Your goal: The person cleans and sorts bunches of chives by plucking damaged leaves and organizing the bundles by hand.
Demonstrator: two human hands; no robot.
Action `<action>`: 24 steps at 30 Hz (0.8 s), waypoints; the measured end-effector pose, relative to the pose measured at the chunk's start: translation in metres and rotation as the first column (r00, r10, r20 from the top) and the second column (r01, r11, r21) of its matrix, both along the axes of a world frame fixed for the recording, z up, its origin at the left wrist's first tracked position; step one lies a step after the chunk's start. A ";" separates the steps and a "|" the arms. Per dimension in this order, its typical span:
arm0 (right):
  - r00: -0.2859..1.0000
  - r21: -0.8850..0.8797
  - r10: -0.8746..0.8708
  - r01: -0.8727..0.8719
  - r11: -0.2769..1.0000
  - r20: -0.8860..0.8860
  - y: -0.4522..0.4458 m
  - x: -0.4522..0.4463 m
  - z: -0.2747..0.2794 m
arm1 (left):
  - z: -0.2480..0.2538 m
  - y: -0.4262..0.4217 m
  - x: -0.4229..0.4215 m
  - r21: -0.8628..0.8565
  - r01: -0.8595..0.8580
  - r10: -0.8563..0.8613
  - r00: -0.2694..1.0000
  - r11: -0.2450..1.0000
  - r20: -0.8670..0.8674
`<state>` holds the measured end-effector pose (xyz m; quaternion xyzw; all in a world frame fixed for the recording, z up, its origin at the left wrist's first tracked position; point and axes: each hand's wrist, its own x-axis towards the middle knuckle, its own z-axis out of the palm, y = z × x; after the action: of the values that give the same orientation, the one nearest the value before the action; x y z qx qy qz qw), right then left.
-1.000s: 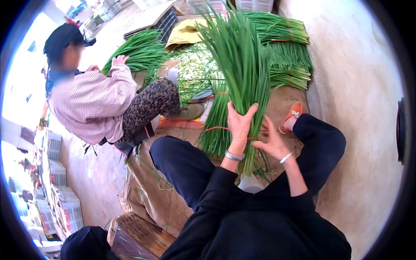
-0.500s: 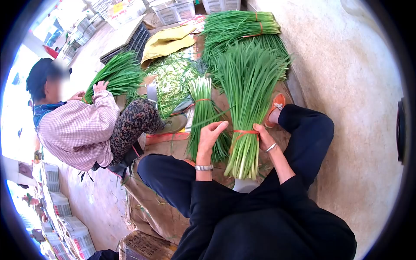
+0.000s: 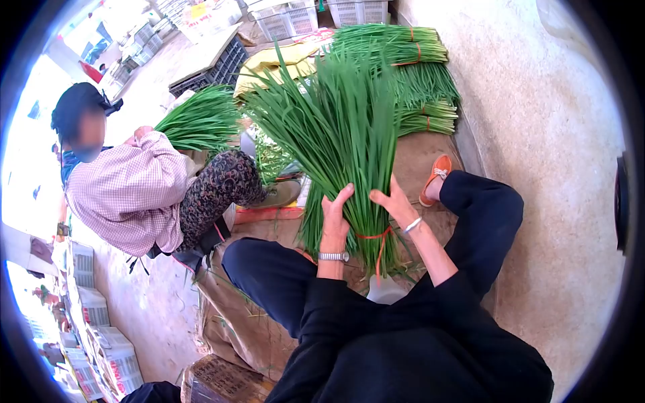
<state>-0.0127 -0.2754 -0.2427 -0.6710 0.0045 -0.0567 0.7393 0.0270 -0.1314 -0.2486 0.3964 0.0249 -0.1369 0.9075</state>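
Observation:
A large bundle of garlic chives (image 3: 336, 127) stands between my knees, its long green leaves fanning up and to the left. My left hand (image 3: 336, 211) clasps its left side, thumb up. On the other side my right hand (image 3: 396, 205) presses against the stems with its thumb across them. Both hands sit just above a red tie (image 3: 374, 235) that circles the lower stems, one loose end hanging down. The fingers behind the bundle are hidden. Another bunch of chives (image 3: 310, 225) lies behind it on the left, mostly covered.
Tied chive bundles (image 3: 423, 84) are stacked at the back right. On the left a seated person (image 3: 127, 188) handles a loose pile of chives (image 3: 201, 117). A yellow sack (image 3: 275, 64), a dark crate (image 3: 218, 64) and white baskets (image 3: 282, 20) stand farther back. A cardboard box (image 3: 228, 379) is at the bottom.
My left hand has gone from beside the bundle to gripping it. My right hand has moved up from the tie. The bundle's leaves now lean left, and its pale stem ends sit lower, mostly hidden.

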 end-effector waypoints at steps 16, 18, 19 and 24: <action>0.972 0.472 -0.205 0.234 0.850 -0.113 0.003 0.025 0.014 | -0.021 0.002 -0.011 -0.043 0.001 0.001 0.998 0.999 0.068; 0.962 0.443 -0.244 0.275 0.853 -0.126 0.003 0.025 0.016 | -0.021 0.001 -0.011 0.039 -0.007 0.002 0.993 0.999 0.116; 0.959 0.445 -0.254 0.284 0.849 -0.128 0.002 0.025 0.015 | -0.020 -0.001 -0.011 0.117 -0.020 0.000 0.986 0.993 0.168; 0.960 0.436 -0.247 0.281 0.855 -0.135 0.002 0.019 0.010 | -0.006 0.000 -0.016 0.154 0.036 -0.042 0.998 0.987 0.035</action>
<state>0.0065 -0.2735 -0.2329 -0.4760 0.1368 -0.1301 0.8589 0.0112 -0.1318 -0.2545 0.4679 0.0099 -0.1449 0.8718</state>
